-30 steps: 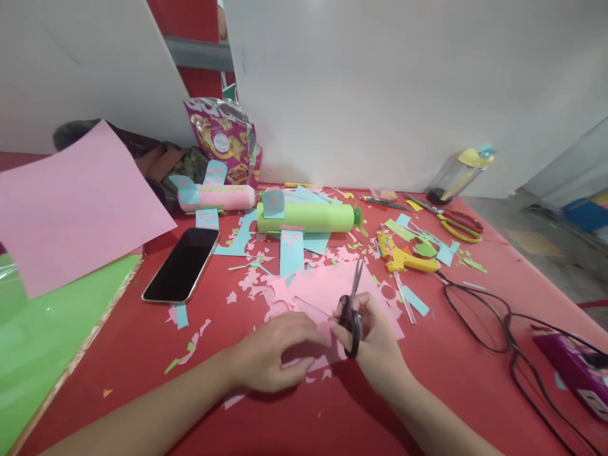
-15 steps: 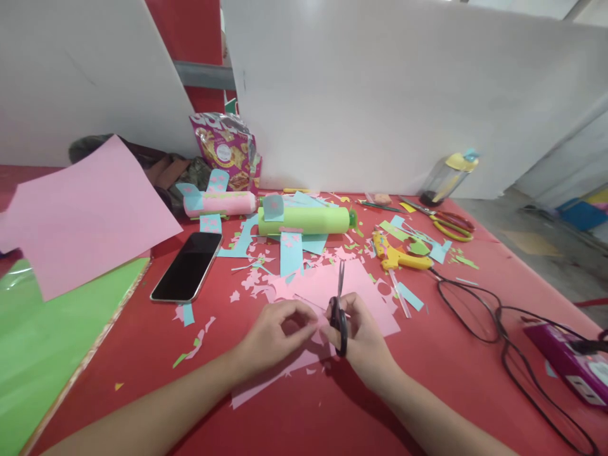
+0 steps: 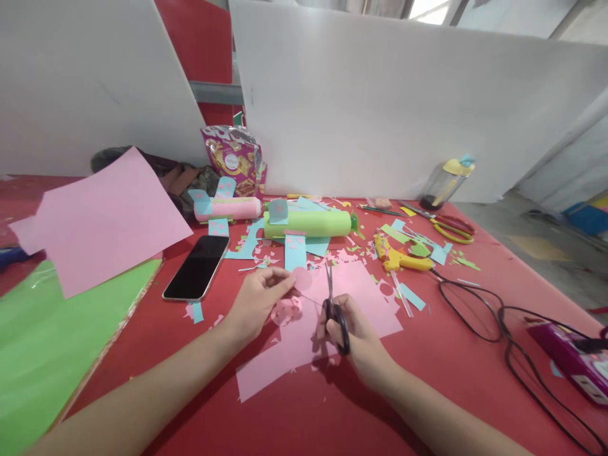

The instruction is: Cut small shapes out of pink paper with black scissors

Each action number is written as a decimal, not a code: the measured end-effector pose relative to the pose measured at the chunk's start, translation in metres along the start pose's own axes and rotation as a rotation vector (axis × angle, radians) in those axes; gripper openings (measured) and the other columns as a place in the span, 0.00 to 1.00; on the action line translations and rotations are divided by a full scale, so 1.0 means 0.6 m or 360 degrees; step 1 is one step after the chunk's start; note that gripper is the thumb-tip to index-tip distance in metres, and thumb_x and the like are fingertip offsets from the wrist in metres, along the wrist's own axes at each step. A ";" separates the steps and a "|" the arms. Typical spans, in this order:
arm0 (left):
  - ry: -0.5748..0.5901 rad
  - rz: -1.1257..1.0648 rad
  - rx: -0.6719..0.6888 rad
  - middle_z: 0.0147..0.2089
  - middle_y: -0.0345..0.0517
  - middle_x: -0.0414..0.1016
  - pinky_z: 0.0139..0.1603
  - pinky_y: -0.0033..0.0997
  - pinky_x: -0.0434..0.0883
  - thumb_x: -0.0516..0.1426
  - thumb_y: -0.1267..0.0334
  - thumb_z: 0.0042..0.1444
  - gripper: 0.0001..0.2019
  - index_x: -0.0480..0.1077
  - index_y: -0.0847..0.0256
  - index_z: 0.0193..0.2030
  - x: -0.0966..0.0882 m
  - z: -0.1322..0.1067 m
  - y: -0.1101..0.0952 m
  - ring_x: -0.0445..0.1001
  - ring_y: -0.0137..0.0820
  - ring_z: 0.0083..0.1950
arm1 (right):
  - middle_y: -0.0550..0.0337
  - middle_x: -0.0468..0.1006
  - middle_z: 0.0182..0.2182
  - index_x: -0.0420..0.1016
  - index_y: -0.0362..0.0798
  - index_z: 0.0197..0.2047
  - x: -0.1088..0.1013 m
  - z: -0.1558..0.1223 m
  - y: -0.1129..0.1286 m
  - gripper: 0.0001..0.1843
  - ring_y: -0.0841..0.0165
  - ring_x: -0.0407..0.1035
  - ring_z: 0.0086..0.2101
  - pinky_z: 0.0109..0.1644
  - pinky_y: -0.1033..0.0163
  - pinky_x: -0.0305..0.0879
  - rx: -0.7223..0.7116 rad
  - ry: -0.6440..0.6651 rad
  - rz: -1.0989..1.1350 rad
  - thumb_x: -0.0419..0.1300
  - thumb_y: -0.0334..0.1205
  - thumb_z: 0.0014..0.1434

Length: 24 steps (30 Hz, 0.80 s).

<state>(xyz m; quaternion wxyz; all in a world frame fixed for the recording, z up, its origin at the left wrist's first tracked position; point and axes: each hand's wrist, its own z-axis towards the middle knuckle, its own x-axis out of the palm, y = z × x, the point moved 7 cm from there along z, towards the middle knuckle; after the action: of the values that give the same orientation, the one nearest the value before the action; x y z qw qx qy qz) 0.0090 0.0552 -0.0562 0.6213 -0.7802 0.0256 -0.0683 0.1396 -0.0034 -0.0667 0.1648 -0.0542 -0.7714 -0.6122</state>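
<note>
Pink paper disc (image 3: pixel 300 278), lifted just above the worktop (image 3: pixel 427 367) at centre and pinched at its left edge between the thumb and fingers (image 3: pixel 284 283) of the left hand (image 3: pixel 256 303). The right hand (image 3: pixel 358 334) is curled through the loops of the black scissors (image 3: pixel 332 305), whose blades point away, nearly closed, just right of the disc. The trimming would probably go best with the disc turned into the blades in short snips, fingertips clear of the edge. A cut pink sheet (image 3: pixel 365 297) and a curled offcut (image 3: pixel 286 310) lie beneath. Farther out are a phone (image 3: pixel 197 268) on the left, a green paper tube (image 3: pixel 308 223) beyond and a glue gun (image 3: pixel 396 257) on the right. The red surface is littered with scraps and backed by white boards (image 3: pixel 380 107).
</note>
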 end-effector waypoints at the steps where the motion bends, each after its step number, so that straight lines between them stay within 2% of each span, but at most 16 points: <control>1: -0.0018 0.0005 0.0049 0.24 0.39 0.70 0.33 0.28 0.67 0.59 0.59 0.44 0.10 0.66 0.65 0.28 -0.005 0.004 -0.009 0.70 0.26 0.28 | 0.68 0.68 0.20 0.52 0.51 0.29 0.005 -0.001 -0.003 0.19 0.71 0.65 0.23 0.23 0.68 0.57 0.0027 0.0049 0.0007 0.60 0.50 0.46; 3: -0.0044 0.0069 0.0125 0.23 0.38 0.69 0.33 0.27 0.67 0.58 0.59 0.45 0.10 0.66 0.64 0.27 -0.011 0.010 -0.028 0.70 0.26 0.27 | 0.67 0.67 0.22 0.53 0.51 0.30 0.014 -0.004 -0.008 0.19 0.72 0.65 0.23 0.23 0.68 0.57 0.0086 0.0138 0.0016 0.60 0.51 0.46; 6: -0.0048 0.0241 0.0244 0.23 0.39 0.69 0.31 0.26 0.65 0.57 0.58 0.46 0.10 0.65 0.64 0.26 -0.013 0.015 -0.062 0.68 0.25 0.27 | 0.67 0.65 0.26 0.54 0.52 0.31 0.025 -0.004 -0.005 0.20 0.73 0.65 0.24 0.27 0.65 0.61 0.0128 0.0230 0.0063 0.63 0.47 0.43; 11: 0.0049 0.0487 0.0394 0.23 0.38 0.67 0.30 0.26 0.64 0.56 0.60 0.47 0.10 0.64 0.64 0.23 0.005 0.014 -0.102 0.67 0.25 0.27 | 0.67 0.63 0.29 0.55 0.52 0.31 0.037 0.008 0.010 0.22 0.73 0.65 0.27 0.34 0.61 0.64 0.0052 0.0349 0.0110 0.65 0.48 0.41; 16: 0.0111 0.0608 0.0450 0.22 0.37 0.65 0.29 0.25 0.63 0.54 0.61 0.48 0.10 0.61 0.63 0.22 0.029 0.010 -0.103 0.65 0.25 0.26 | 0.65 0.62 0.30 0.56 0.52 0.33 0.033 0.013 0.014 0.25 0.72 0.64 0.26 0.34 0.60 0.64 -0.0038 0.0316 0.0132 0.63 0.56 0.39; 24: 0.0178 0.0856 0.0545 0.23 0.38 0.64 0.28 0.25 0.62 0.50 0.62 0.50 0.09 0.60 0.62 0.22 0.045 0.002 -0.090 0.64 0.26 0.26 | 0.66 0.62 0.27 0.55 0.52 0.33 0.028 0.007 0.008 0.24 0.72 0.62 0.25 0.34 0.63 0.60 -0.0043 0.0327 0.0021 0.59 0.59 0.42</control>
<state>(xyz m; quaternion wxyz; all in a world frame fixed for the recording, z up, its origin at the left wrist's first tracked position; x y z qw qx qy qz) 0.0332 0.0654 -0.0018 0.7370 -0.6246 0.2529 0.0523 0.1245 -0.0002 -0.0577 0.2462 0.0016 -0.7418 -0.6237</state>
